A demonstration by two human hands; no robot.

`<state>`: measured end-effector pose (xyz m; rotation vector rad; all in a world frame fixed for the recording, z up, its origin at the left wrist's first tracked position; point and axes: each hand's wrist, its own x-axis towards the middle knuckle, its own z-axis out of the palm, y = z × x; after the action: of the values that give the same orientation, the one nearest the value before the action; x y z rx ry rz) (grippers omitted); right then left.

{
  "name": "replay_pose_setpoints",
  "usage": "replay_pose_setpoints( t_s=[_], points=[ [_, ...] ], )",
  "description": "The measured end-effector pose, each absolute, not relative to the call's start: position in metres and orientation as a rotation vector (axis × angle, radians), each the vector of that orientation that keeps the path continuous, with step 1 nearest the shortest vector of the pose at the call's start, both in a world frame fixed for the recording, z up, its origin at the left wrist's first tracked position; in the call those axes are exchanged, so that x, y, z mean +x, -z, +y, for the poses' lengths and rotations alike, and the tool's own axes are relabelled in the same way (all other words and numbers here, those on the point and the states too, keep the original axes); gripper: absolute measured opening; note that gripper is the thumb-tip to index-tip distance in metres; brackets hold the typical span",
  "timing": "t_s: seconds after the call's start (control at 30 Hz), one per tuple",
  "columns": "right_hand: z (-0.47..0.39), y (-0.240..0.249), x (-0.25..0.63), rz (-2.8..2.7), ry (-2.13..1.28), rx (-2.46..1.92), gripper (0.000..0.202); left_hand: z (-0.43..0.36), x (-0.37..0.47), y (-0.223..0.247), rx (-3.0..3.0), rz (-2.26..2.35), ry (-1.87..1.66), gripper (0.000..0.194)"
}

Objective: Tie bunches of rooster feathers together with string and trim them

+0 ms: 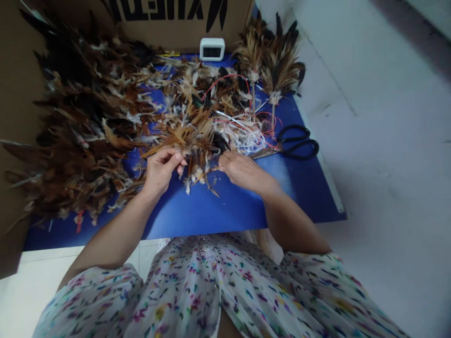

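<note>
My left hand is closed in a pinch at the near edge of a feather pile; a pale wisp shows at its fingertips, apparently a feather. To its right, my right hand is curled with its knuckles up, and a thin brown feather tip pokes out by its fingers. What lies inside its grip is mostly hidden. Between the two hands, loose brown feathers with fluffy white ends rest on the blue table surface. A tangle of white strips sits just beyond my right hand.
Black-handled scissors lie at the right, blades toward my right hand. Two feather bundles on sticks are behind them, near red string. A larger feather heap covers the left. A white digital device stands before a cardboard box.
</note>
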<state>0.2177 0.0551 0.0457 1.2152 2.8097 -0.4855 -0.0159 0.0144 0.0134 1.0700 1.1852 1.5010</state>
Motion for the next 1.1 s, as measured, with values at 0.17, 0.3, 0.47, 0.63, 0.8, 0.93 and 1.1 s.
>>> replay_pose_setpoints(
  t_s=[0.17,0.3,0.47,0.63,0.8,0.93,1.1],
  points=[
    [0.063,-0.048,0.233,2.918,1.219,1.319,0.009,0.013,-0.015,-0.016,1.145,1.206,-1.528,0.036],
    [0.07,-0.046,0.235,2.74,2.097,1.629,0.013,0.011,-0.015,-0.013,1.235,1.263,-1.551,0.036],
    [0.069,-0.044,0.227,2.276,2.798,1.582,0.041,0.01,-0.015,-0.011,1.193,1.223,-1.521,0.034],
    [0.058,-0.047,0.214,1.927,3.084,1.389,0.046,0.011,-0.011,-0.018,1.015,1.132,-1.43,0.039],
    [0.049,-0.044,0.2,2.117,3.046,1.307,0.043,0.008,-0.005,-0.021,0.926,1.089,-1.36,0.039],
    [0.043,-0.041,0.19,2.494,2.802,1.475,0.045,0.005,-0.002,-0.019,0.883,1.082,-1.281,0.038],
    [0.035,-0.036,0.181,2.639,2.603,1.618,0.045,0.002,0.003,-0.02,0.806,1.05,-1.207,0.042]
  ],
)
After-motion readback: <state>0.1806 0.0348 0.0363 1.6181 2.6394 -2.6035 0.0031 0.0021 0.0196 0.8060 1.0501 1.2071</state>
